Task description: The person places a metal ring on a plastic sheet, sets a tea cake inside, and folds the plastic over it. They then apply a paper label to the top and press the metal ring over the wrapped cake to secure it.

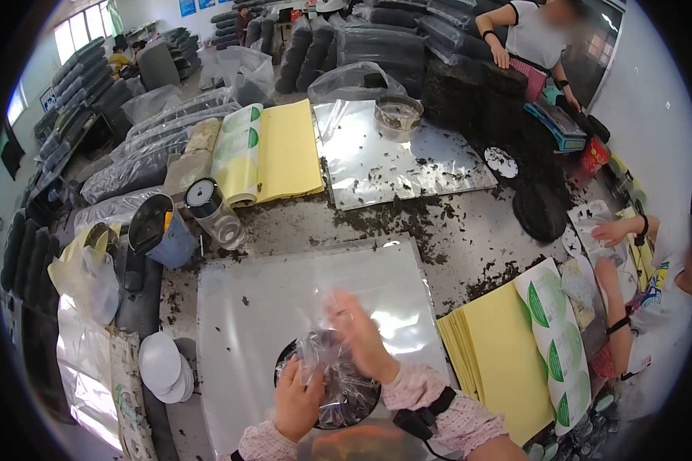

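Note:
A round dark container [351,396] stands on the shiny metal sheet in front of me, with clear crinkled plastic film [334,357] over dark contents. My left hand [298,399] rests on the film at the container's left side, its fingers apart. Above the container's right side is my right hand [357,334], smeared by motion, close to a blurred part of the film. Whether its fingers pinch the film cannot be made out.
Yellow sheets [500,357] and a green-and-white printed sheet [557,346] lie right. A blue bucket [169,242], clear jar [219,219] and white discs [161,361] stand left. Dark flakes [538,211] are heaped back right. Two co-workers are at the right.

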`<act>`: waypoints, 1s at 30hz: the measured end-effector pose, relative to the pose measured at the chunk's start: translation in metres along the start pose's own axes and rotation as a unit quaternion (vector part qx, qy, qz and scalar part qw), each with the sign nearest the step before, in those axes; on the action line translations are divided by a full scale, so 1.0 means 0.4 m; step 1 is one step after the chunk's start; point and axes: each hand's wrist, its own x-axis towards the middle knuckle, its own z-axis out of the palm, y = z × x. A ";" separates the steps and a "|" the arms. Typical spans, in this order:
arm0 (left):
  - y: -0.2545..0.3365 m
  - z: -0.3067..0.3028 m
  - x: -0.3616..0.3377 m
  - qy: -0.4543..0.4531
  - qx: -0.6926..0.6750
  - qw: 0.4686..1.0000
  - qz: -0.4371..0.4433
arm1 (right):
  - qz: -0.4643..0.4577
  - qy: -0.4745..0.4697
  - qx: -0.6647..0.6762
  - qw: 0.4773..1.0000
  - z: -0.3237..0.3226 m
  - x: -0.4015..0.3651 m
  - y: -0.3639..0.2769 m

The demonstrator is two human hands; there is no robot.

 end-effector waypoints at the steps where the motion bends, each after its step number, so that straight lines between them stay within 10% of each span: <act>1: -0.001 -0.003 0.004 -0.015 -0.020 0.999 -0.043 | -0.097 -0.107 -0.068 0.987 0.012 -0.014 -0.042; 6: 0.042 -0.048 0.032 0.194 -0.315 0.917 -0.148 | -0.216 -0.239 -0.184 0.929 -0.019 -0.125 -0.039; 7: 0.006 -0.084 0.033 0.011 -0.384 0.920 -0.079 | -0.206 -0.252 -0.174 0.929 -0.031 -0.132 -0.017; 13: 0.024 -0.016 -0.023 0.001 -0.002 1.000 0.031 | -0.189 -0.113 -0.329 0.918 -0.002 -0.237 -0.033; 20: 0.046 -0.003 -0.008 -0.045 0.007 0.999 0.014 | -0.040 -0.239 -0.493 0.836 0.007 -0.194 0.009; 25: 0.052 -0.029 0.017 -0.104 0.096 0.989 0.031 | -0.166 -0.119 -0.364 0.909 -0.049 -0.200 -0.079; 30: 0.062 -0.029 0.018 -0.169 0.094 0.981 0.030 | -0.135 -0.144 -0.473 0.859 -0.059 -0.165 0.020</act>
